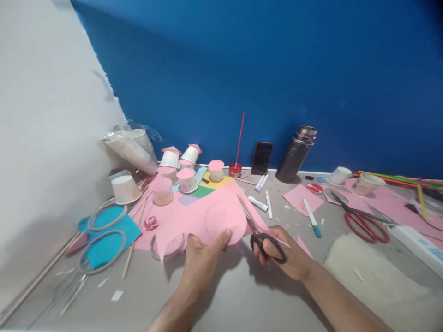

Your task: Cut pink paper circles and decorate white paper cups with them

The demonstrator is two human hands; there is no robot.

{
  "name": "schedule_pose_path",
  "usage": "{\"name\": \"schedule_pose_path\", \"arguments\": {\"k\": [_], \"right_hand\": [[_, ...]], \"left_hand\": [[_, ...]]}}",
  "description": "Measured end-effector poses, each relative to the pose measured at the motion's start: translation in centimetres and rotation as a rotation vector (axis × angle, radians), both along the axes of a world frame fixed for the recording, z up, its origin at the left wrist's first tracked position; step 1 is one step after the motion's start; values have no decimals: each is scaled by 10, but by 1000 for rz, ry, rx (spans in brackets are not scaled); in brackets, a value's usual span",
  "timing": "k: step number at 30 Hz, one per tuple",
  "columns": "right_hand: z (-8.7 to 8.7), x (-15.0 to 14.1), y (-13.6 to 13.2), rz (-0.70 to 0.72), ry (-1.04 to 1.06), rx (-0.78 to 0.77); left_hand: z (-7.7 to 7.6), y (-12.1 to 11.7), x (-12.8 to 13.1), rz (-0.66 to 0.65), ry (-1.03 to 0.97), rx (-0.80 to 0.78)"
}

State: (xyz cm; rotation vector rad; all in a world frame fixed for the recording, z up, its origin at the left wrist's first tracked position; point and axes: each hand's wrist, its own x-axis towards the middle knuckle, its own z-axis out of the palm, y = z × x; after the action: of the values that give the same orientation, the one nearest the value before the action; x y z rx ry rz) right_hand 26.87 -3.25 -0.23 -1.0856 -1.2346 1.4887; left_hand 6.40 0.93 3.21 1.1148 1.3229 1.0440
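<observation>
My left hand (202, 258) pinches the near edge of a pink paper sheet (194, 219), thumb on top beside a circle (225, 220) marked on it. My right hand (277, 251) is closed through the black handles of a pair of scissors (258, 230). Their blades point away from me and are slightly apart, along the right edge of the circle. The sheet is lifted a little above the grey table (221, 290).
Small paper cups with pink tops (187, 179) cluster behind the sheet, beside a bagged cup stack (131, 147). Blue paper with wire rings (107, 230) lies left. Markers (268, 203), a steel flask (296, 154), a phone (262, 157), red scissors (363, 219) and more pink paper (391, 203) lie right.
</observation>
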Motion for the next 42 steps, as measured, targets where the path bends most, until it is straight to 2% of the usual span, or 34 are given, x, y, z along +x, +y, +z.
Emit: {"name": "schedule_pose_path", "arguments": {"k": [6, 9, 16, 22, 30, 37, 42], "right_hand": [[2, -2, -1, -20, 16, -9], [0, 0, 0, 17, 4, -3], [-2, 0, 0, 5, 2, -2], [-2, 0, 0, -8, 19, -25], [0, 1, 1, 24, -13, -35], [-3, 2, 1, 15, -23, -33], [-4, 2, 1, 21, -9, -42]], "left_hand": [[-5, 2, -1, -4, -10, 9], [-7, 2, -1, 27, -48, 17], [-3, 1, -3, 84, 21, -60], [-4, 0, -3, 127, -123, -80], [9, -2, -2, 162, -80, -117], [4, -2, -3, 170, 17, -111], [2, -1, -4, 101, -34, -58]]}}
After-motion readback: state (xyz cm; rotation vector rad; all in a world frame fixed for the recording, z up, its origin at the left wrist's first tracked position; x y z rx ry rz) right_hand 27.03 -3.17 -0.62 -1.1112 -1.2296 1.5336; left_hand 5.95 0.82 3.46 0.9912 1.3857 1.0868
